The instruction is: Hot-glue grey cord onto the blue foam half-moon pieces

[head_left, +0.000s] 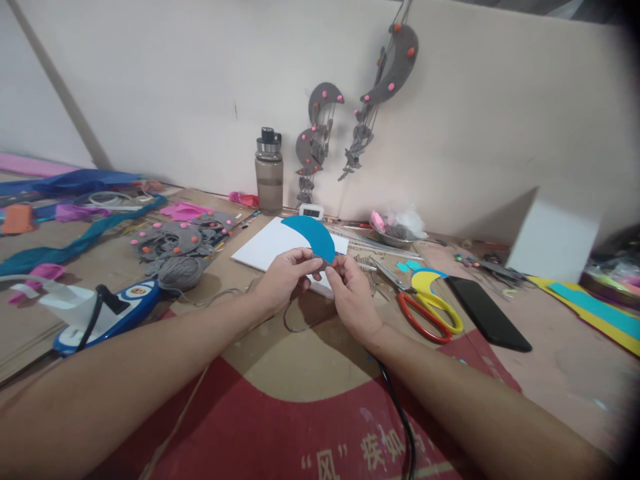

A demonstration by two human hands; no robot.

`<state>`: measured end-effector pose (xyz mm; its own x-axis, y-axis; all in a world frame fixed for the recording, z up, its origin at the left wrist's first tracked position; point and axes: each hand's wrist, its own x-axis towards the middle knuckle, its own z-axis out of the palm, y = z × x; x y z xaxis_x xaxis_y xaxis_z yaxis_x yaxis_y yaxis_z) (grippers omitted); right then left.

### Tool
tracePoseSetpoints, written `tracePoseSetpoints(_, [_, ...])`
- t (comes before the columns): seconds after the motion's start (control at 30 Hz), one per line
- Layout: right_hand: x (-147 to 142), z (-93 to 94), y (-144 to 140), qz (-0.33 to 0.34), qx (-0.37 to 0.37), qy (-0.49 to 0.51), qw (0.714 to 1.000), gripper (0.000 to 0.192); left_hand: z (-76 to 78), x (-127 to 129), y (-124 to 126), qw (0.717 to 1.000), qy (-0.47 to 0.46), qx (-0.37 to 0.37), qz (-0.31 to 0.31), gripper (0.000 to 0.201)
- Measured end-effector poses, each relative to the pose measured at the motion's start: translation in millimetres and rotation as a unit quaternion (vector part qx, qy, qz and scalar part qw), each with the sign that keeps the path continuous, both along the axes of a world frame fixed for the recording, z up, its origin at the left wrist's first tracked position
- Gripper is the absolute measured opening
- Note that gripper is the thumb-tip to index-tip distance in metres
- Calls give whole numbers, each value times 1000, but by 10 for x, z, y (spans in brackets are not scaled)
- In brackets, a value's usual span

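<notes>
Together, both hands, left hand (286, 275) and right hand (353, 293), pinch the lower tip of a smooth blue foam crescent (311, 235) above a flat white sheet (265, 248) on the cardboard-covered desk (300, 360), near red-and-yellow-handled scissors (425, 310).

One bottle (269, 172), one scissors (425, 310), one phone (487, 312), three hanging crescents (395, 63).
</notes>
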<state>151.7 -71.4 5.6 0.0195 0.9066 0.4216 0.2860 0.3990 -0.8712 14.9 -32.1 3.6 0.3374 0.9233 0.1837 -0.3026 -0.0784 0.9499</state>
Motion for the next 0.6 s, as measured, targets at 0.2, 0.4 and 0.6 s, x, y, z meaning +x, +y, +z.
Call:
tracePoseSetpoints(0.2, [0,68,-47,-17,-3,-59,998,19,1,-69,109,995,-42,-5,85,24])
tracePoseSetpoints(0.4, [-20,382,-175,43,-52,5,998,20,97,-137,182,989,-82,-9,119,25])
tracePoseSetpoints(0.6, [25,773,-406,113,-75,69,988,19,212,-245,261,983,-121,-7,137,22])
